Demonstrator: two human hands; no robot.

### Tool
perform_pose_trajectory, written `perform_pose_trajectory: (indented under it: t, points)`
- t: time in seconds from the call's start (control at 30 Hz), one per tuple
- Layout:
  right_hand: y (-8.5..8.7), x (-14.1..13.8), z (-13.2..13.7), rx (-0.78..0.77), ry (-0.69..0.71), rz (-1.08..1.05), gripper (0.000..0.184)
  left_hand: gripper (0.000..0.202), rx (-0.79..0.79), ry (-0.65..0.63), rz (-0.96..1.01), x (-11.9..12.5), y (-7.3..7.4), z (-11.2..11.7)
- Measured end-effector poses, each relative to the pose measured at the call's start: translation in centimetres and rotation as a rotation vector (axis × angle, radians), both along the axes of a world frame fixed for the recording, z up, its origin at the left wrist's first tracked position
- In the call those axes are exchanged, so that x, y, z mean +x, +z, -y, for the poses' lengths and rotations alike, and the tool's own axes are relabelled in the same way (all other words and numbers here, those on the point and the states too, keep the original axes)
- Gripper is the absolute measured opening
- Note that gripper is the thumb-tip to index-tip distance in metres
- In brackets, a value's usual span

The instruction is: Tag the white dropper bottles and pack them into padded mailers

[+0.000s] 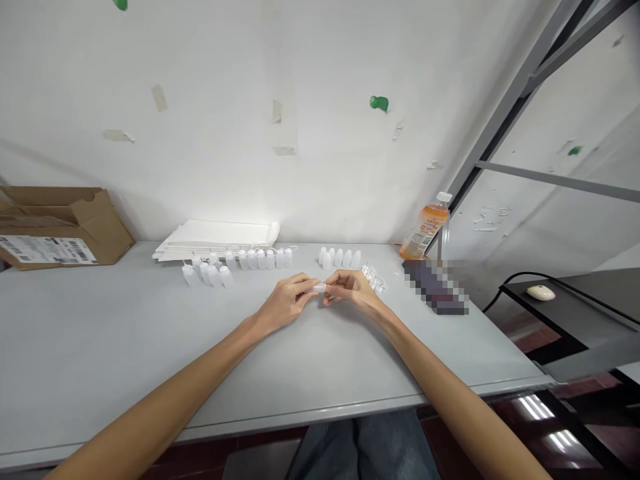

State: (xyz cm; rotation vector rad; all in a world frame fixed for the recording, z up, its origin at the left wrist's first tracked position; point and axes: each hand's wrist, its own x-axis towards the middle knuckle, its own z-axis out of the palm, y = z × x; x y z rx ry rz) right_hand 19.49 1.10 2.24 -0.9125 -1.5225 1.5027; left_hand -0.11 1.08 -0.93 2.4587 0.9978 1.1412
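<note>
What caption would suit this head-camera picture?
Left hand and right hand meet at a small white piece over a gray table, with little white bottles behind.

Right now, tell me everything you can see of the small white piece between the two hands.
The small white piece looks translucent and smooth, probably plastic, and its visible stretch is short and narrow. It lies roughly level, running side to side over the gray tabletop. The left hand grips one end and the fingers of the right hand are at the other. Those fingers hide both ends, so its full shape, and any cap, cannot be told.
</note>
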Motion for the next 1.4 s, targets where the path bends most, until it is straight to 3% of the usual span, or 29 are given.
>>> perform_pose_trajectory:
  t: [0.33,0.57,0.7,0.9,1.03,1.23,1.4]
  points:
    - [-0.3,0.1,-0.3,-0.045,-0.004,-0.049,0.028,0.028,0.188,0.02,-0.074,0.0,-0.2,0.0]
    - [-0.6,-0.2,-0.5,0.11,-0.051,0.022,0.031,0.028,-0.022,0.115,0.038,0.3,0.3,0.2]
    - [-1.3,-0.3,-0.7,0.175,-0.088,0.107,0.034,0.024,-0.089,0.093,0.072,0.3,0.5,0.2]
    - [-1.6,-0.3,-0.6,0.127,0.001,0.064,0.035,0.021,-0.096,0.033,0.159,0.4,0.4,0.1]
    - [-1.1,-0.1,-0.6,0.118,0.015,0.075,0.037,0.019,-0.133,0.063,0.187,0.5,0.3,0.1]
    - [-0.3,0.6,-0.9,0.116,-0.068,0.06,0.044,0.035,-0.309,0.179,0.183,0.5,0.9,0.2]
    - [0.3,3.0,-2.2,0.239,-0.349,0.193,0.039,0.048,-0.709,0.095,0.419,0.6,1.3,0.1]
